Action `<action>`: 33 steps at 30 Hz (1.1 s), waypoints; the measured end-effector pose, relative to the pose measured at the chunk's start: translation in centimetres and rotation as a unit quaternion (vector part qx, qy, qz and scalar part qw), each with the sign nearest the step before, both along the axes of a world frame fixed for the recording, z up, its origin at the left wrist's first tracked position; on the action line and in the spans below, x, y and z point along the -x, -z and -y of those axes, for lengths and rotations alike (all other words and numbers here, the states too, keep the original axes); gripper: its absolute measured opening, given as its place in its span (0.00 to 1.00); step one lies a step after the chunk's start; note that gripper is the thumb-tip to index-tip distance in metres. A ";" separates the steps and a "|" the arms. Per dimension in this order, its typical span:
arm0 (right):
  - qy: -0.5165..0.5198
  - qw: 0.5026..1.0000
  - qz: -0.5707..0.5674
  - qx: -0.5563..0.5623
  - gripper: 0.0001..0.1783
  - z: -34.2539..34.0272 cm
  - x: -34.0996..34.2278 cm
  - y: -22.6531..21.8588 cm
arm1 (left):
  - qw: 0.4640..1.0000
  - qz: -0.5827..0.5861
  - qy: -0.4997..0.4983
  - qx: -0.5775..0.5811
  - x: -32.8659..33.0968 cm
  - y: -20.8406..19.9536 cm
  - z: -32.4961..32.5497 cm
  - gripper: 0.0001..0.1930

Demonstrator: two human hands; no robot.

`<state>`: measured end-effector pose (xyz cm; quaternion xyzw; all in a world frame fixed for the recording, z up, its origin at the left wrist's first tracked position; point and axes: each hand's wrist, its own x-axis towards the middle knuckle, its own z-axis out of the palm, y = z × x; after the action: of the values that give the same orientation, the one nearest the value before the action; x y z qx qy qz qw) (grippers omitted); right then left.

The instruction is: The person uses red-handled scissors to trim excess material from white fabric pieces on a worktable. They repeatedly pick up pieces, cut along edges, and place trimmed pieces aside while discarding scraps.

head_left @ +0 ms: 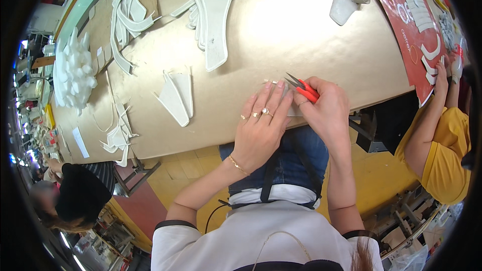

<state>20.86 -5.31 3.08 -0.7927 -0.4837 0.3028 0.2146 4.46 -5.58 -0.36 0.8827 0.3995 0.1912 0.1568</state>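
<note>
Red-handled thread snips [307, 92] sit in the closed grip of my right hand [326, 115], at the near edge of the table. Their dark pointed blades are parted and aim up and left, just beyond my left fingertips. My left hand [261, 125] lies palm down with its fingers stretched out. Beneath it is a pale cut piece [294, 111], mostly hidden; a bit shows between the two hands. Left of my hands lie two pale tapered pieces [174, 98], overlapping, with loose thread ends.
Farther off on the table [281, 35] are a stack of long pale pieces [217, 27] and a heap of curved strips [125, 17]. White puffy material [75, 73] and thread scraps [119, 133] lie left. A co-worker in yellow [437, 145] works at right beside a red sheet [401, 25].
</note>
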 end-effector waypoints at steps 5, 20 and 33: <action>-0.006 0.999 0.000 0.035 0.12 -0.1 -0.3 -0.1 | 0.997 -0.052 0.038 0.031 0.2 0.5 -0.4 0.28; 0.019 0.993 -0.114 0.023 0.16 3.3 -5.1 -0.9 | 0.993 -0.111 0.047 -0.002 -0.4 -0.2 -0.5 0.29; 0.019 0.995 -0.098 -0.006 0.15 4.1 -5.8 0.1 | 0.988 -0.148 0.038 -0.025 -1.2 -0.7 -0.5 0.27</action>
<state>26.70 -9.41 3.02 -0.7670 -0.4466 0.3721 0.2715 5.64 -5.05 0.37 0.9196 0.3794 0.0619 0.0808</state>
